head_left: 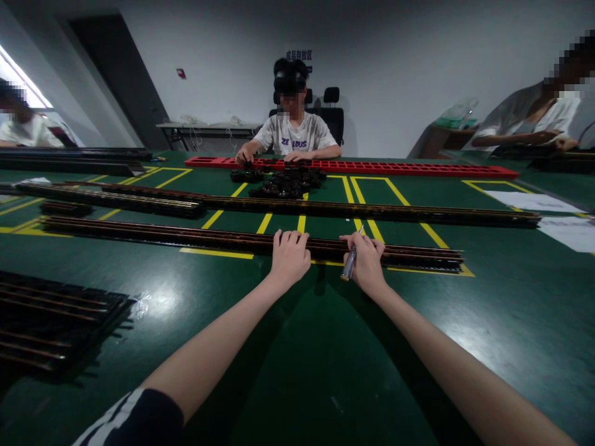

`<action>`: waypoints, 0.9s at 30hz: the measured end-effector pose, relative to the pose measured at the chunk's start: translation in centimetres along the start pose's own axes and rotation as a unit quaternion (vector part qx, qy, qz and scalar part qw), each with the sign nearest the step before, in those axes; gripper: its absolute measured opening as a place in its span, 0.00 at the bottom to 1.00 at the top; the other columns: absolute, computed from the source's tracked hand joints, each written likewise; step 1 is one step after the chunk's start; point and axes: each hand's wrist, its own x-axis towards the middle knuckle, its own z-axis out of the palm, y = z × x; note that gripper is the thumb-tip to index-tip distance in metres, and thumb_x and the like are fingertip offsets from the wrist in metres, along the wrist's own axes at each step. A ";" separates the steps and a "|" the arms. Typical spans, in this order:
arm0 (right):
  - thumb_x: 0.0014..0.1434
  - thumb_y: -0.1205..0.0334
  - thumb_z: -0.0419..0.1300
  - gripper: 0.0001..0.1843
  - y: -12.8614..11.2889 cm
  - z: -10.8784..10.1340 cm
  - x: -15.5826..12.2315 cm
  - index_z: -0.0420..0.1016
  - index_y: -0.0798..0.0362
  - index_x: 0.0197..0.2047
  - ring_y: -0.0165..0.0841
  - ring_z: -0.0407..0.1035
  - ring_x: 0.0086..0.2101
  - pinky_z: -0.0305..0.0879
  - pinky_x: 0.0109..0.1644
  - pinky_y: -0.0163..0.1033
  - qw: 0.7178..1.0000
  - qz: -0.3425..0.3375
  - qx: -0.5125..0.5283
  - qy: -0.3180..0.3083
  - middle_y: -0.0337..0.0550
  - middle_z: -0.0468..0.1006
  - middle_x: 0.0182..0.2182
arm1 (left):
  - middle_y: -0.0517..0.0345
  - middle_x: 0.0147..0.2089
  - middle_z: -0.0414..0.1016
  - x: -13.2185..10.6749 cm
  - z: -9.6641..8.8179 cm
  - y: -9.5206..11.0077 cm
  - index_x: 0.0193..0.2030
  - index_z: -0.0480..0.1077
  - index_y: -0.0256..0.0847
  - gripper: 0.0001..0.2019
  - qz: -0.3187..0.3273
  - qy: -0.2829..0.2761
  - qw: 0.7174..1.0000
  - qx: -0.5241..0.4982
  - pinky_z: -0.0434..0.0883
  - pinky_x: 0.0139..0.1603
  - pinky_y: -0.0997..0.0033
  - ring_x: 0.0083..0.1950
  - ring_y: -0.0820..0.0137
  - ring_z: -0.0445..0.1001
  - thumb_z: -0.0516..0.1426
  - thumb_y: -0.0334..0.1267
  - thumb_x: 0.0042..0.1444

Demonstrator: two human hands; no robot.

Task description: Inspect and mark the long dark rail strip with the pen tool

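Note:
In front of me a long, narrow black strip bundle (409, 254) with copper-coloured lines lies across the green table. My left hand (290, 257) grips it near its middle, the fingers curled over its far edge. To the right, my right hand (369, 263) is closed round a slim silver tool (349, 263) with a thin tip pointing away from me. That hand rests at the near edge of the same bundle. What kind of tool it is, I cannot make out.
Another long black bundle (372, 210) lies just beyond. Farther back are a pile of small black parts (292, 181) and a red slotted rail (418, 168), where a person (297, 133) sits. More black strips (51, 322) lie at near left. White papers (569, 232) lie at right.

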 end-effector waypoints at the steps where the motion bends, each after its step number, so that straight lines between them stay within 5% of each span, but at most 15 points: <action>1: 0.44 0.72 0.50 0.11 -0.1 0.0 0.0 0.51 0.48 0.28 0.43 0.68 0.42 0.51 0.49 0.50 1.000 -0.004 0.000 -0.002 0.44 0.78 0.43 | 0.49 0.52 0.73 0.0 0.0 0.1 0.53 0.69 0.39 0.18 -0.001 0.000 1.000 0.002 0.55 0.65 0.49 0.56 0.60 0.67 0.45 0.35 0.60; 9: 0.51 0.69 0.52 0.08 -0.6 0.0 0.0 0.54 0.48 0.30 0.43 0.68 0.41 0.51 0.48 0.49 0.998 -0.029 -0.043 -0.018 0.47 0.78 0.43 | 0.49 0.52 0.73 0.1 -0.2 0.2 0.52 0.69 0.38 0.18 -0.001 -0.001 1.000 0.008 0.55 0.64 0.50 0.55 0.60 0.67 0.45 0.34 0.59; 18: 0.47 0.78 0.49 0.13 -1.0 0.0 0.1 0.54 0.49 0.30 0.42 0.67 0.40 0.52 0.47 0.47 0.996 -0.043 -0.084 -0.007 0.44 0.79 0.41 | 0.49 0.53 0.73 0.0 0.0 0.2 0.54 0.67 0.38 0.19 0.010 0.013 1.000 0.011 0.55 0.64 0.51 0.56 0.61 0.67 0.46 0.33 0.58; 27: 0.46 0.75 0.49 0.12 0.1 -0.1 0.0 0.53 0.48 0.29 0.42 0.67 0.39 0.54 0.47 0.47 0.997 -0.059 -0.053 -0.003 0.44 0.78 0.39 | 0.50 0.52 0.73 0.0 0.1 0.0 0.53 0.69 0.38 0.18 0.016 0.007 1.000 0.000 0.54 0.65 0.51 0.56 0.62 0.67 0.45 0.33 0.59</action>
